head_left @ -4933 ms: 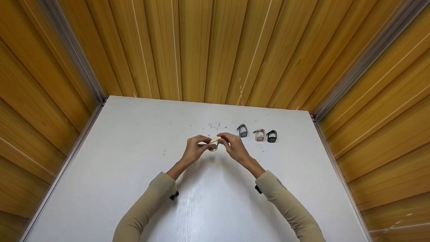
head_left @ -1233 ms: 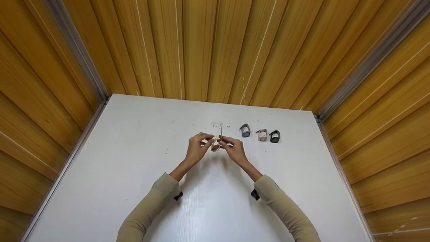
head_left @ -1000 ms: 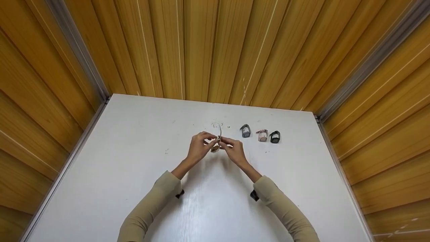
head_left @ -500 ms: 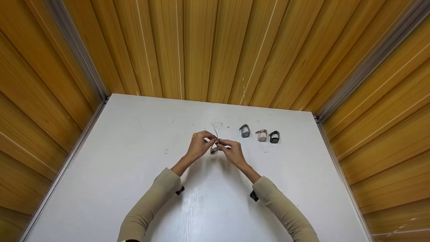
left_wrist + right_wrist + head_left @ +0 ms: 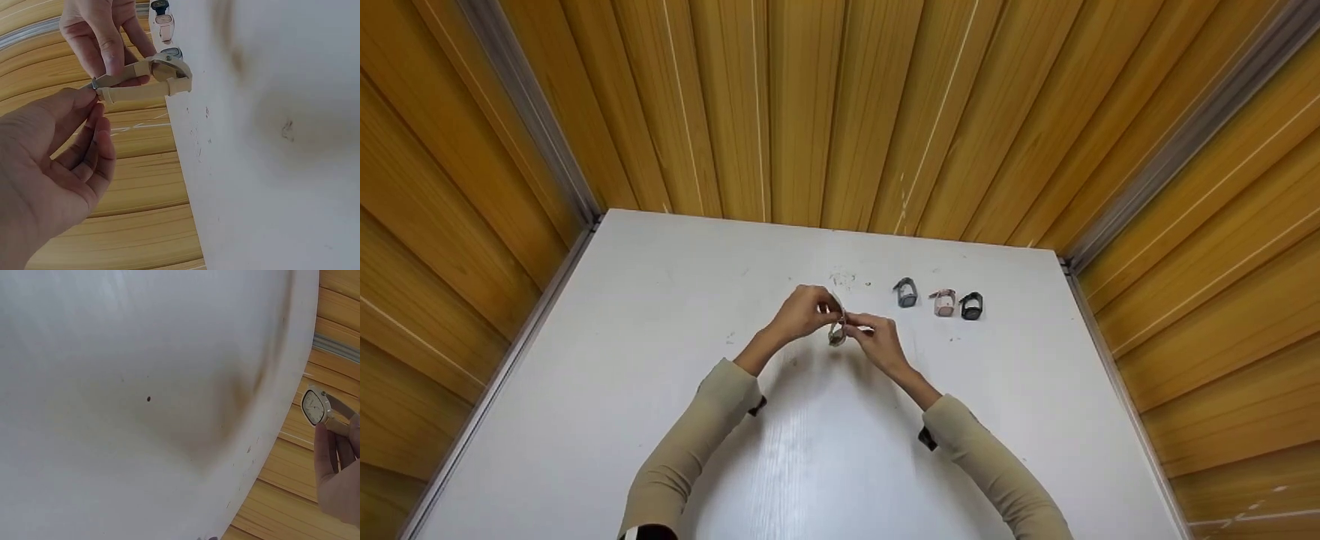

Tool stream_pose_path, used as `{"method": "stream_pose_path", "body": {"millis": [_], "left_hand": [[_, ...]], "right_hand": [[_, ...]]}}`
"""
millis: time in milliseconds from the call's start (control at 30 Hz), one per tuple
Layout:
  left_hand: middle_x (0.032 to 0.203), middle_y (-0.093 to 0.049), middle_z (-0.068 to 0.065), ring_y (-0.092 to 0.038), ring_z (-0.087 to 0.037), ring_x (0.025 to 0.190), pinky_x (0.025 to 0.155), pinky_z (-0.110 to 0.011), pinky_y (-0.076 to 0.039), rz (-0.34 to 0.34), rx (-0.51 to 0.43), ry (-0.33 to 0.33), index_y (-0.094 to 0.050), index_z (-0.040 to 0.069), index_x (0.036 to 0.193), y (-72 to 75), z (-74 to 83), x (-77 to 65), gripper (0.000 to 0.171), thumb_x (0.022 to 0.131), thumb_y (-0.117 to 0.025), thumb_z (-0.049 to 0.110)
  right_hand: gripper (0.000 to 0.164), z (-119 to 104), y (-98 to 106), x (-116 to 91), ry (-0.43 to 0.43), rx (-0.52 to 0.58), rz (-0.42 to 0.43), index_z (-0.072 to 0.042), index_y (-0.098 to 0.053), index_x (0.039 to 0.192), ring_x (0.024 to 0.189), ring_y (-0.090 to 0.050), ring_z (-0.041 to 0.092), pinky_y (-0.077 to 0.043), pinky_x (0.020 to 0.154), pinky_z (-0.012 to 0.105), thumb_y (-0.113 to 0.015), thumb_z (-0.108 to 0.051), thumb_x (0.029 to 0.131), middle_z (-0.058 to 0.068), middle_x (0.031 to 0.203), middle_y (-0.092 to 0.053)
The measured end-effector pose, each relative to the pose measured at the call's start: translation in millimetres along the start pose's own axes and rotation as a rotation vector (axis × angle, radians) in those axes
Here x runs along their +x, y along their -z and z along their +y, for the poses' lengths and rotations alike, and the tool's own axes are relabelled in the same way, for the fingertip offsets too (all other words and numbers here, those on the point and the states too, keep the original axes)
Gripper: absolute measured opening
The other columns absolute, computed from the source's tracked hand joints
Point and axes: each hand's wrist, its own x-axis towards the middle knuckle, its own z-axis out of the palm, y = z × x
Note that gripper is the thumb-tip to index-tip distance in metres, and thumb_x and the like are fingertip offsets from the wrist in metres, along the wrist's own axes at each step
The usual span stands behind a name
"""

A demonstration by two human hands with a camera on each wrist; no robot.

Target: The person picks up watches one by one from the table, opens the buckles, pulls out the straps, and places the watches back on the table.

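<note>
A cream-strapped wristwatch [image 5: 138, 93] is held between both hands above the table, its strap bent into a loop. Thumb and fingers of my left hand [image 5: 801, 313] pinch the strap near the buckle, as the left wrist view shows. My right hand [image 5: 881, 345] pinches the strap from the other side, its thumb along the band. The pale squarish dial [image 5: 313, 407] faces the camera in the right wrist view. Its case hangs at the lower end of the loop in the head view.
On the white table [image 5: 697, 262], to the right, stand a grey watch [image 5: 907, 292], a pink watch [image 5: 944, 302] and a black watch [image 5: 971, 306]. Dark marks spot the tabletop. Wood-patterned walls [image 5: 802, 112] rise behind and at both sides.
The watch has been turned, and its strap end, which stuck up above the hands, is now drawn down by my left hand. The right hand keeps its pinch; the three other watches stay put.
</note>
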Motion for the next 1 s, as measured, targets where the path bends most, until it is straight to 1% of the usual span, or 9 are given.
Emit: {"method": "stream_pose_path", "body": {"millis": [100, 233, 433, 500, 600, 733, 833, 900, 1000], "left_hand": [[0.095, -0.078, -0.009, -0.065, -0.017, 0.080, 0.069, -0.024, -0.050, -0.034, 0.031, -0.010, -0.080, 0.004, 0.096, 1.5, -0.7, 2.1, 0.009, 0.091, -0.074, 0.007], [0.096, -0.076, -0.011, -0.067, -0.022, 0.084, 0.072, -0.028, -0.053, -0.061, 0.044, -0.038, -0.079, 0.002, 0.099, 1.8, -1.9, 3.3, 0.010, 0.093, -0.072, 0.006], [0.098, -0.071, -0.013, -0.066, -0.028, 0.090, 0.079, -0.037, -0.055, -0.067, 0.072, -0.077, -0.075, 0.001, 0.101, -1.2, -4.0, 2.3, 0.012, 0.096, -0.071, 0.011], [0.098, -0.071, -0.012, -0.066, -0.029, 0.091, 0.080, -0.039, -0.055, -0.060, 0.054, -0.076, -0.074, 0.001, 0.100, -3.3, -5.2, 1.7, 0.012, 0.096, -0.070, 0.012], [0.098, -0.071, -0.013, -0.065, -0.030, 0.091, 0.080, -0.040, -0.055, -0.026, 0.003, -0.079, -0.073, 0.001, 0.098, -7.0, -7.8, 1.0, 0.010, 0.097, -0.069, 0.010], [0.094, -0.071, -0.014, -0.063, -0.024, 0.085, 0.071, -0.030, -0.052, 0.056, -0.079, -0.075, -0.072, 0.000, 0.095, -11.7, -11.1, -0.1, 0.007, 0.095, -0.069, 0.006], [0.093, -0.070, -0.014, -0.061, -0.018, 0.081, 0.067, -0.021, -0.046, 0.107, -0.138, -0.056, -0.072, 0.001, 0.094, -14.5, -12.6, -1.5, 0.006, 0.095, -0.069, 0.006], [0.093, -0.070, -0.014, -0.059, -0.016, 0.080, 0.067, -0.019, -0.044, 0.131, -0.173, -0.048, -0.071, 0.000, 0.095, -15.8, -12.7, -2.6, 0.006, 0.095, -0.068, 0.005], [0.093, -0.070, -0.015, -0.060, -0.018, 0.081, 0.068, -0.020, -0.045, 0.166, -0.210, -0.053, -0.071, 0.000, 0.096, -18.3, -13.8, -4.0, 0.006, 0.095, -0.067, 0.004]], "right_hand": [[0.021, -0.8, 1.2, 0.2, 0.001, 0.006, 0.002, 0.007, -0.075, 0.110, 0.101, -0.074, 0.038, -0.063, 0.084, 0.032, -0.073, 0.001, 0.090, 0.023, 0.109, -0.076], [0.022, -1.8, 2.0, 1.0, 0.003, -0.003, 0.002, 0.007, -0.076, 0.110, 0.100, -0.074, 0.038, -0.063, 0.083, 0.033, -0.074, 0.001, 0.089, 0.023, 0.108, -0.076], [0.022, -4.2, 0.6, 1.1, -0.001, -0.018, 0.010, 0.010, -0.074, 0.110, 0.100, -0.074, 0.040, -0.063, 0.083, 0.039, -0.072, 0.004, 0.090, 0.025, 0.109, -0.075], [0.022, -7.3, 0.2, 0.8, -0.007, -0.016, 0.007, 0.012, -0.073, 0.111, 0.099, -0.073, 0.043, -0.063, 0.082, 0.040, -0.070, 0.006, 0.090, 0.028, 0.110, -0.074], [0.022, -20.6, 2.9, -0.2, -0.028, 0.027, -0.013, 0.015, -0.071, 0.113, 0.099, -0.072, 0.046, -0.064, 0.082, 0.040, -0.068, 0.008, 0.092, 0.031, 0.110, -0.073], [0.023, -37.8, 8.2, -0.6, -0.061, 0.136, -0.042, 0.018, -0.068, 0.114, 0.101, -0.071, 0.047, -0.063, 0.084, 0.037, -0.065, 0.010, 0.093, 0.033, 0.111, -0.071], [0.023, -39.3, 9.2, 0.3, -0.076, 0.185, -0.040, 0.018, -0.068, 0.114, 0.104, -0.070, 0.047, -0.063, 0.085, 0.037, -0.064, 0.011, 0.093, 0.034, 0.111, -0.071], [0.023, -38.5, 9.0, 0.8, -0.085, 0.209, -0.037, 0.018, -0.068, 0.115, 0.105, -0.070, 0.048, -0.063, 0.086, 0.037, -0.063, 0.012, 0.093, 0.035, 0.112, -0.070], [0.023, -36.7, 7.7, 1.6, -0.103, 0.237, -0.030, 0.018, -0.068, 0.115, 0.107, -0.068, 0.050, -0.062, 0.087, 0.038, -0.064, 0.012, 0.093, 0.035, 0.113, -0.070]]}}
